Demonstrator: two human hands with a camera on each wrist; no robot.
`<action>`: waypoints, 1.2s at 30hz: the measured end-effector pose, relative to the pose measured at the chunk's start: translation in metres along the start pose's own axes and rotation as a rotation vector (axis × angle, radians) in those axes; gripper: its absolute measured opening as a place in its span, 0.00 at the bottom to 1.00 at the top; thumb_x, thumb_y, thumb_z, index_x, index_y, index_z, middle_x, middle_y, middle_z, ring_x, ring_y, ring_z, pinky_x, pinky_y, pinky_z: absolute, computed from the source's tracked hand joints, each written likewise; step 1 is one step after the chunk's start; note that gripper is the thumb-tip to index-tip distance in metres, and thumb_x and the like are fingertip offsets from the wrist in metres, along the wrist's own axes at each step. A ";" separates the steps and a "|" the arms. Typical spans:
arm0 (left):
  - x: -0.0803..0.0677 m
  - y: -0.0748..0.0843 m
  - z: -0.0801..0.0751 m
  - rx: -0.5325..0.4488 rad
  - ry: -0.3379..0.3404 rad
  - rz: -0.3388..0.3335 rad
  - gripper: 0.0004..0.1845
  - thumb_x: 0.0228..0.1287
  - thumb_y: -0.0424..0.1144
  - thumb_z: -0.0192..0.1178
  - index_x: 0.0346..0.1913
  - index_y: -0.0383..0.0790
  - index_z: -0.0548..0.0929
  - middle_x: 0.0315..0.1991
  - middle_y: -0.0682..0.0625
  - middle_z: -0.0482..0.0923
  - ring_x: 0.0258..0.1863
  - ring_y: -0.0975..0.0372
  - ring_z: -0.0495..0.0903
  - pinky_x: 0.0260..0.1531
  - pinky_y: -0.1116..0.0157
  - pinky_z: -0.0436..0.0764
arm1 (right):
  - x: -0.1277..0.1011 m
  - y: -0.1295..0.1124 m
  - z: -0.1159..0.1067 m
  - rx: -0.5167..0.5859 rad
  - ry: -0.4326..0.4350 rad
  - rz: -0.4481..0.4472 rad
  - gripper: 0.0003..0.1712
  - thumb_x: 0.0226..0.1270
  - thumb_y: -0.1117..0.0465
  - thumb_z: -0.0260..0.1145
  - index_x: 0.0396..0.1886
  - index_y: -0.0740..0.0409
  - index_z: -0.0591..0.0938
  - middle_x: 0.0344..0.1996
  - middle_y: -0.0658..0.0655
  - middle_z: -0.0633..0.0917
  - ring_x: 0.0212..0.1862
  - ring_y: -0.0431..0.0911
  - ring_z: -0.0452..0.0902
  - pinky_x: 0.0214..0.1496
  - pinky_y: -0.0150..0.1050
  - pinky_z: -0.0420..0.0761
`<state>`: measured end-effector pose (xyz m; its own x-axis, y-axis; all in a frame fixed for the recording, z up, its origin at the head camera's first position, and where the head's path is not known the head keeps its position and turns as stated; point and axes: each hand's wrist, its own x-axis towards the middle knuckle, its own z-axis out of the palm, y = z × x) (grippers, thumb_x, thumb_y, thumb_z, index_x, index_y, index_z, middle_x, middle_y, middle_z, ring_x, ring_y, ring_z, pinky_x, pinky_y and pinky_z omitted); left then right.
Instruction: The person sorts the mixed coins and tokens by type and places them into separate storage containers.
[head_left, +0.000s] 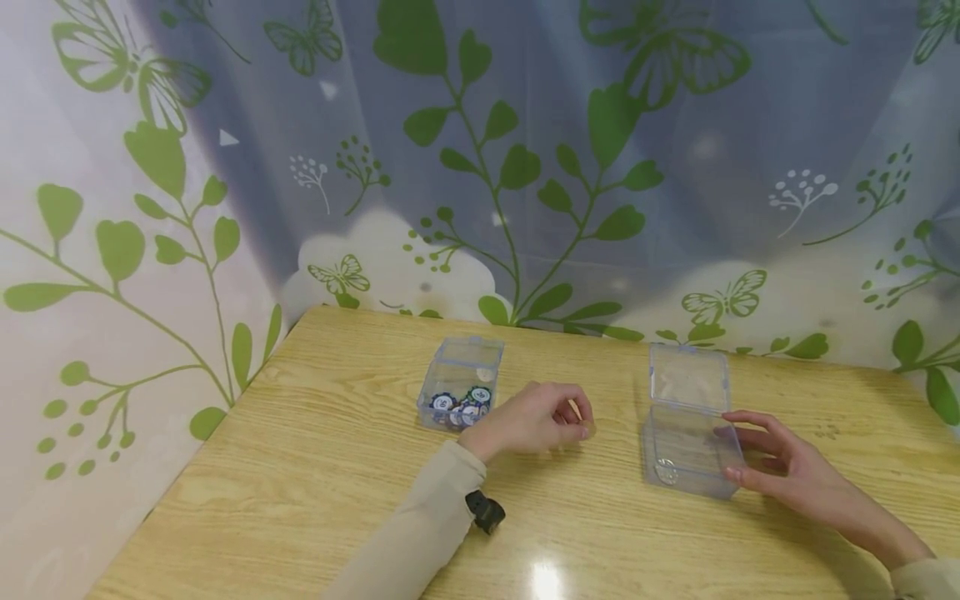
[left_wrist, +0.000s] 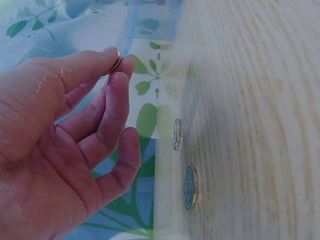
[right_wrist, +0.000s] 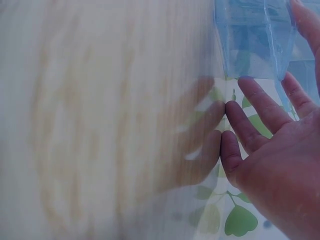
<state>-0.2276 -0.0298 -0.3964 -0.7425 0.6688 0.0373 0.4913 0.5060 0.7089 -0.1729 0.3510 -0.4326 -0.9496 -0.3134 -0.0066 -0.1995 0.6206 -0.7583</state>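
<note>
My left hand (head_left: 534,419) pinches a coin (left_wrist: 116,62) edge-on between thumb and forefinger, a little above the table between two clear boxes. Below it in the left wrist view, a smaller coin (left_wrist: 177,134) and a larger coin (left_wrist: 190,188) lie on the wood. My right hand (head_left: 798,475) is at the right wall of the right-hand clear plastic box (head_left: 693,446), thumb and forefinger touching its corners. Its other fingers are spread in the right wrist view. That box has its lid (head_left: 690,377) raised and one silvery coin (head_left: 666,472) at its front left.
On the left, another clear box (head_left: 426,400) with a raised lid holds several poker chips (head_left: 444,402). Both boxes stand on a wooden table (head_left: 315,467). A leaf-patterned curtain (head_left: 525,167) hangs along the table's far edge. A black wrist device (head_left: 485,511) sits on the left sleeve.
</note>
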 end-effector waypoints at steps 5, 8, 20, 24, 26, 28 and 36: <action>0.000 0.002 -0.001 0.005 0.023 -0.022 0.05 0.70 0.43 0.67 0.44 0.50 0.83 0.35 0.59 0.88 0.30 0.74 0.82 0.37 0.75 0.79 | 0.000 0.000 0.000 0.015 -0.001 -0.007 0.38 0.72 0.62 0.68 0.76 0.53 0.63 0.58 0.29 0.71 0.56 0.17 0.69 0.45 0.28 0.81; 0.001 0.003 0.000 -0.007 0.039 -0.041 0.06 0.69 0.43 0.68 0.44 0.50 0.84 0.34 0.59 0.89 0.29 0.75 0.83 0.38 0.74 0.79 | 0.000 -0.001 0.000 0.006 -0.001 -0.006 0.38 0.72 0.62 0.68 0.76 0.54 0.63 0.63 0.41 0.75 0.56 0.17 0.69 0.45 0.28 0.81; 0.005 0.010 0.005 -0.025 0.099 -0.105 0.11 0.67 0.49 0.70 0.49 0.56 0.85 0.32 0.65 0.86 0.32 0.74 0.81 0.64 0.58 0.74 | 0.000 -0.004 0.000 -0.013 -0.001 0.010 0.39 0.72 0.60 0.69 0.76 0.56 0.62 0.69 0.75 0.73 0.55 0.16 0.68 0.45 0.27 0.80; 0.007 0.011 0.007 -0.067 0.111 -0.091 0.10 0.67 0.47 0.70 0.49 0.54 0.85 0.33 0.63 0.86 0.30 0.74 0.82 0.50 0.66 0.80 | 0.001 -0.004 0.000 -0.021 -0.002 0.017 0.39 0.72 0.60 0.69 0.76 0.56 0.62 0.68 0.75 0.73 0.55 0.16 0.68 0.45 0.27 0.79; 0.008 0.012 0.009 -0.095 0.116 -0.088 0.10 0.67 0.46 0.70 0.49 0.53 0.86 0.32 0.62 0.86 0.30 0.74 0.82 0.46 0.69 0.80 | 0.001 -0.004 0.000 -0.021 -0.004 0.018 0.39 0.72 0.60 0.69 0.77 0.56 0.62 0.68 0.75 0.73 0.55 0.16 0.68 0.45 0.27 0.79; 0.009 0.013 0.010 -0.132 0.119 -0.087 0.10 0.67 0.45 0.70 0.48 0.52 0.86 0.32 0.60 0.86 0.30 0.73 0.83 0.38 0.71 0.80 | 0.001 -0.003 0.000 -0.021 0.000 0.015 0.39 0.72 0.60 0.69 0.76 0.56 0.62 0.68 0.76 0.73 0.55 0.16 0.68 0.45 0.27 0.79; 0.015 0.018 0.016 -0.216 0.137 -0.108 0.10 0.65 0.42 0.71 0.47 0.51 0.86 0.32 0.58 0.87 0.29 0.72 0.82 0.34 0.72 0.79 | 0.001 -0.002 0.001 -0.038 0.019 -0.004 0.38 0.71 0.60 0.70 0.76 0.56 0.63 0.68 0.75 0.74 0.55 0.15 0.67 0.45 0.26 0.78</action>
<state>-0.2225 -0.0020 -0.3943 -0.8471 0.5301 0.0373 0.3084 0.4332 0.8469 -0.1730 0.3488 -0.4311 -0.9532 -0.3022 0.0091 -0.2120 0.6465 -0.7329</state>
